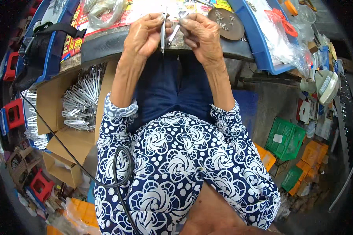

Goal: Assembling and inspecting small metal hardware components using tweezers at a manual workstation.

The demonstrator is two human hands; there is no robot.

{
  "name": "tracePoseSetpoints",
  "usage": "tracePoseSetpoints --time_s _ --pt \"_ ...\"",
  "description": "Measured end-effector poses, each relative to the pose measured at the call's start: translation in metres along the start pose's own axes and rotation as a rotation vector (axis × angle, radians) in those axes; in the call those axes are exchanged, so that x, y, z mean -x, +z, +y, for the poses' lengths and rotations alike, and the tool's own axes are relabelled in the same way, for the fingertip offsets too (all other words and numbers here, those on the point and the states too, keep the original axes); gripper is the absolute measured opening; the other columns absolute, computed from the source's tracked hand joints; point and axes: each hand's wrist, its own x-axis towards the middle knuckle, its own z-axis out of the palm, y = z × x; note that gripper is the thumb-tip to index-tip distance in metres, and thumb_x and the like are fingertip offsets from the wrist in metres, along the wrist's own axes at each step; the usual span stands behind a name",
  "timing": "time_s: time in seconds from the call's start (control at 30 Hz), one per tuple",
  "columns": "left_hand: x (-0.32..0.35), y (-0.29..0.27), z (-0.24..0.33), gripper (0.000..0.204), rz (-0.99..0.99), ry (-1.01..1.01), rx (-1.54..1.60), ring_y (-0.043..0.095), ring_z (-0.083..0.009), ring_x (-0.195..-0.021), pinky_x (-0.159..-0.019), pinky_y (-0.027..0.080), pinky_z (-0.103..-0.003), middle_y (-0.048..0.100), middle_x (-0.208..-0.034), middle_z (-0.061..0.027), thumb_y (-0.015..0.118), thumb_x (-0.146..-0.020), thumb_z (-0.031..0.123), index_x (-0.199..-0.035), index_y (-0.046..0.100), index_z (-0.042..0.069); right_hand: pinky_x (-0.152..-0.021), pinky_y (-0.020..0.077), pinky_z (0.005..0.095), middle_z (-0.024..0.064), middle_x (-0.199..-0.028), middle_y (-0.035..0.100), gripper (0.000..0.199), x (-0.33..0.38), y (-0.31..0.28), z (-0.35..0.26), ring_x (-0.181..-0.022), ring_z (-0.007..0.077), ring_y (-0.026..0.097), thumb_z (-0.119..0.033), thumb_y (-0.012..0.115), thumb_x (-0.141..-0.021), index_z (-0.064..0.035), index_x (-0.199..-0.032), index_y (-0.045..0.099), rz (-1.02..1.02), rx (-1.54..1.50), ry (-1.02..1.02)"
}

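My left hand (145, 35) grips a slim silver metal tool (162, 33) upright at the edge of the work table (106, 43). My right hand (202, 35) pinches a second thin silver metal piece (174, 34) that leans toward the first; the two pieces meet between my fingertips. Both forearms rise from blue-and-white flowered sleeves. A round dark dish (226, 23) with small metal parts lies just right of my right hand.
A cardboard box (51, 102) filled with several silver metal pieces (82, 102) stands at my left. A blue tray (262, 43) with plastic bags is at the upper right. Green crates (286, 139) and orange crates sit on the floor at right. A black cable (121, 176) crosses my lap.
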Motion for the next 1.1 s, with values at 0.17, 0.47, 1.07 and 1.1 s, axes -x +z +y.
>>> tracePoseSetpoints --time_s 0.17,0.47,1.07,1.1 --pt "-0.009 -0.020 0.009 0.021 -0.094 -0.028 -0.075 0.050 -0.0201 -0.079 -0.070 0.043 -0.030 0.052 -0.086 -0.0132 0.047 -0.081 0.005 -0.098 0.046 -0.007 -0.037 0.0261 0.0133 -0.0001 -0.061 0.049 0.009 -0.003 0.003 0.003 -0.048 0.0018 0.039 -0.009 0.056 -0.077 0.0003 -0.079 0.055 -0.028 0.021 -0.017" --pt "-0.012 -0.026 0.014 0.020 0.037 0.011 -0.024 0.052 -0.0244 -0.077 -0.075 0.045 -0.036 0.053 -0.089 -0.0168 0.049 -0.080 0.002 -0.097 0.046 -0.007 -0.038 0.0269 0.0139 -0.0011 -0.063 0.051 0.008 -0.002 0.017 -0.002 -0.050 0.0020 0.042 -0.008 0.057 -0.076 -0.0011 -0.078 0.056 -0.001 0.094 0.000" --pt "0.009 0.028 0.006 0.013 -0.014 -0.159 0.032 0.048 -0.0187 -0.069 -0.067 0.045 -0.036 0.050 -0.078 -0.0114 0.046 -0.081 0.004 -0.092 0.046 -0.003 -0.038 0.0276 0.0138 -0.0015 -0.063 0.051 0.006 -0.008 -0.006 0.004 -0.051 0.0025 0.043 -0.007 0.056 -0.076 -0.0017 -0.077 0.056 -0.005 -0.034 0.000" --pt "0.014 0.040 0.000 0.016 0.118 -0.096 -0.064 0.045 -0.0152 -0.065 -0.062 0.042 -0.031 0.049 -0.077 -0.0085 0.046 -0.081 0.006 -0.095 0.046 -0.002 -0.038 0.0281 0.0136 -0.0006 -0.064 0.051 0.006 -0.008 -0.006 0.004 -0.052 0.0027 0.043 -0.007 0.056 -0.076 -0.0016 -0.077 0.055 0.007 -0.021 -0.014"
